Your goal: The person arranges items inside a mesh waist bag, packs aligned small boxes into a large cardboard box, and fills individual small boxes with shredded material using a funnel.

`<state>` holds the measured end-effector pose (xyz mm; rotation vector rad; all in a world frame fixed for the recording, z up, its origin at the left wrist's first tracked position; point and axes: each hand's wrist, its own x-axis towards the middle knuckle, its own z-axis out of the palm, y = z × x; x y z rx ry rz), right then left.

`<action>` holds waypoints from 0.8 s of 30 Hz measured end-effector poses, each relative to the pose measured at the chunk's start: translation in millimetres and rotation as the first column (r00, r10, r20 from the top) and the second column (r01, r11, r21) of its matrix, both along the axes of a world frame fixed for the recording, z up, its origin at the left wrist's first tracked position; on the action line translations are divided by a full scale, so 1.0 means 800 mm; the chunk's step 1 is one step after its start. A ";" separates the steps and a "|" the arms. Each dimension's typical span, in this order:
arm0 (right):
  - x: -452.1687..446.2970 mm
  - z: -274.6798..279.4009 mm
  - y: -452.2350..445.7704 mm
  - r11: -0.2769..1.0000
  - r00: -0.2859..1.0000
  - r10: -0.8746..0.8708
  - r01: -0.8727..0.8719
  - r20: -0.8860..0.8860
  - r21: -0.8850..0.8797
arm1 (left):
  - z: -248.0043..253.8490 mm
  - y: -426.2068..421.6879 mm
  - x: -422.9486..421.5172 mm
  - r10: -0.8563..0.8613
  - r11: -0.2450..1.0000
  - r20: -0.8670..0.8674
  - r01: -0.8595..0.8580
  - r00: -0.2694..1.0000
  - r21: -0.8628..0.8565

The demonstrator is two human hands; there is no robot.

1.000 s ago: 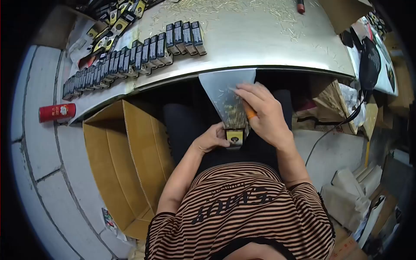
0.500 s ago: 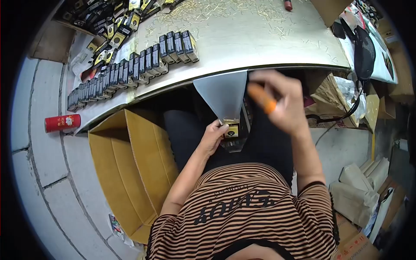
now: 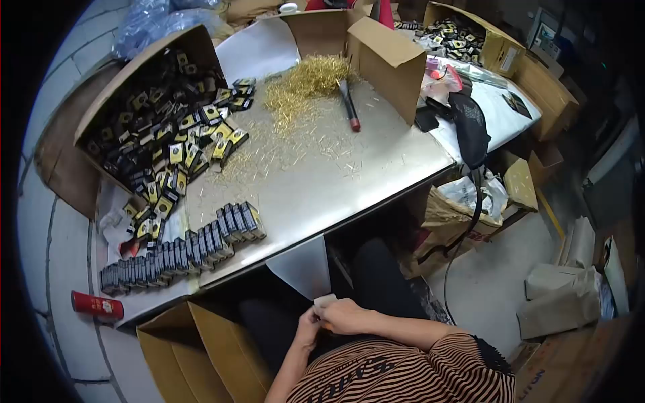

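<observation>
Head view: both hands meet low in the lap, at the lower end of a translucent plastic sheet [image 3: 302, 266]. A small pale piece [image 3: 324, 300] sits directly at the fingertips, on their far side, towards the table [image 3: 302, 201]. The right hand [image 3: 346, 316] is the nearer and appears to touch it; the left hand [image 3: 308, 328] is just beside, on the left. Whether the piece is held or is a covering worn on the fingers cannot be determined.

Orientation: the pale piece is short, its longer side running roughly crosswise, with the right end slightly farther from the body. The plastic sheet has its long axis running from the table's near edge down to the hands; its narrower end points at the fingers, tilted a little to the right.

Fingers: those of the right hand are bent and drawn together over the left fingertips. The left fingers are curled inward, largely hidden; what they grip, if anything, cannot be told. A bit of orange [image 3: 328, 327] shows beneath the right hand.

Surroundings: a row of small boxes [image 3: 161, 262] stands side by side along the table's near edge, left of the sheet. Beyond lies a pile of thin gold-coloured sticks [image 3: 306, 84], with a red-ended tool [image 3: 350, 111] beside it. A brown carton [image 3: 228, 342] stands to the left of the legs.
</observation>
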<state>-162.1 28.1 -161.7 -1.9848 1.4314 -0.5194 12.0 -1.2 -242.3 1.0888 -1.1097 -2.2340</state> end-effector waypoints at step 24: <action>-0.020 0.075 -0.043 0.936 0.288 -0.324 -0.042 0.901 0.349 | 0.130 -0.040 -0.010 0.187 0.267 0.019 -0.032 0.982 -0.963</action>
